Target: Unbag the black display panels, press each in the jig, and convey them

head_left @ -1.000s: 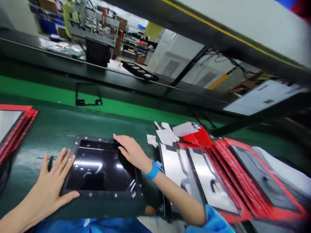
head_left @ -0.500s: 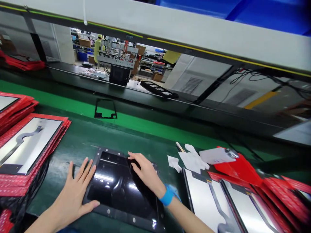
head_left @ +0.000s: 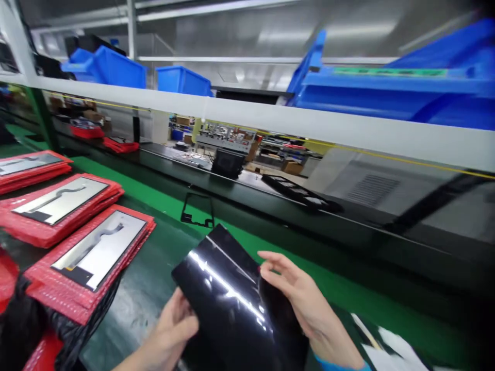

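A glossy black panel [head_left: 228, 296] is lifted off the bench and tilted up toward me. My left hand [head_left: 176, 324] grips its lower left edge, thumb on the front face. My right hand [head_left: 305, 304] holds its right edge, fingers curled near the upper corner. A blue wristband sits on my right wrist [head_left: 340, 365]. The black fixture that the panel lay in is out of view below.
Stacks of red trays with silver panels [head_left: 93, 252] lie at the left on the dark green bench. A thin black frame [head_left: 197, 208] lies on the green belt beyond. White paper scraps [head_left: 390, 350] sit at the lower right. Blue bins [head_left: 181, 80] stand on the shelf above.
The black panel has come up out of the fixture and now sits tilted in both hands. My view has swung upward and left, showing the shelf and more red trays.
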### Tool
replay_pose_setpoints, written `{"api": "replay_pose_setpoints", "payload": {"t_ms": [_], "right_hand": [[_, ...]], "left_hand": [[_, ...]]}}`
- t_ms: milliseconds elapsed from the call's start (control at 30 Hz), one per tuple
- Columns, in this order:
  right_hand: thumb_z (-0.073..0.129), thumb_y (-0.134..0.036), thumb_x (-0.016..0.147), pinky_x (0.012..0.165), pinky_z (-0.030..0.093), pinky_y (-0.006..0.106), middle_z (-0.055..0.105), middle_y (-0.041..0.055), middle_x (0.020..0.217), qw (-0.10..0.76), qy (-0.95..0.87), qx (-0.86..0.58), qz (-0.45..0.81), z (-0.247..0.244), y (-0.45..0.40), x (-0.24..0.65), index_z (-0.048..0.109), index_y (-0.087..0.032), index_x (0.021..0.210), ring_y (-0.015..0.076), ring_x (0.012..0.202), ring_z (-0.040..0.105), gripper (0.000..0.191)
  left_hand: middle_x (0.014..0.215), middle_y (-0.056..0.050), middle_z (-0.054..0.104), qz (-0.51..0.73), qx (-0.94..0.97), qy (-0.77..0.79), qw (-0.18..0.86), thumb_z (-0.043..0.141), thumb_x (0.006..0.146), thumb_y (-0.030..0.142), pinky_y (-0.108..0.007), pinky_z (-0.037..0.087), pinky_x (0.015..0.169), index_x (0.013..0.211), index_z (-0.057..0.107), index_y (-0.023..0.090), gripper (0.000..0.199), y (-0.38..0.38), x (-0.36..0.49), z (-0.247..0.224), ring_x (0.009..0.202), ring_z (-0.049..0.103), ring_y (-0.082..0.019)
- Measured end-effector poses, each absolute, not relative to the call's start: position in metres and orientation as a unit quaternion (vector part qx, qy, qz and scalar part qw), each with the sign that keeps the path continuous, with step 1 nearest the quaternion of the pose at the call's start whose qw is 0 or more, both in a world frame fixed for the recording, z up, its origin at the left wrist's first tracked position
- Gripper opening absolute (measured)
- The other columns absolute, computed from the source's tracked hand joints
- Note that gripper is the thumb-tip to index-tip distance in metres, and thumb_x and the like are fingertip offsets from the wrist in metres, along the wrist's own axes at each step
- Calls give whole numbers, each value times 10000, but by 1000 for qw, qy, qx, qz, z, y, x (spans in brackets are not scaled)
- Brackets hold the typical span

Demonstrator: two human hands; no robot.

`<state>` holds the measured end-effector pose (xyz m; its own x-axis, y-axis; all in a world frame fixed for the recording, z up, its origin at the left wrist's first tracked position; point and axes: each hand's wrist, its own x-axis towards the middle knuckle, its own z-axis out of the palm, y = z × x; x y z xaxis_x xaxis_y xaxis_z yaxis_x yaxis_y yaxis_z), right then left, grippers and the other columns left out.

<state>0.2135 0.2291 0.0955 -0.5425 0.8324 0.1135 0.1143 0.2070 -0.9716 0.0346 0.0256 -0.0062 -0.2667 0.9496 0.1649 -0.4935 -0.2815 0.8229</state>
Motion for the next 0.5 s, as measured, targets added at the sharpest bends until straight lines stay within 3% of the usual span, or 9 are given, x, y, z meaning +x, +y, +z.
{"api": "replay_pose_setpoints", "payload": {"t_ms": [133,267,400,500], "right_hand": [[781,-461,698,825,497,355,645,36,888,421,-650,-366,516,87,251,175,663,-201,1084,219,855,620,480],[760,-470,709,935,492,420,634,106,1156,401,-681,-347,505,87,261,156,585,-201,1203,261,1014,636,590],[703,-528,776,994,487,454,572,131,1341,354,-737,-344,462,97,261,199,572,-249,1241,306,1229,558,558],[703,-558,759,929,541,442,624,127,1284,322,-758,-399,403,82,257,273,653,-291,1179,330,1149,618,500]], "left_hand": [[1238,-65,655,816,209,297,450,611,918,367,-391,442,1065,1338,503,331,435,83,42,35,1222,591,-216],[1096,-71,673,843,149,354,377,655,883,260,-372,502,967,1141,605,181,274,140,-4,42,1047,646,-192],[1156,-82,627,843,127,419,313,599,933,355,-398,556,840,1181,589,149,323,189,-93,55,978,638,-194],[1232,-95,595,840,140,470,231,596,933,366,-426,547,874,1242,562,163,371,210,-164,79,1041,621,-216]]}}
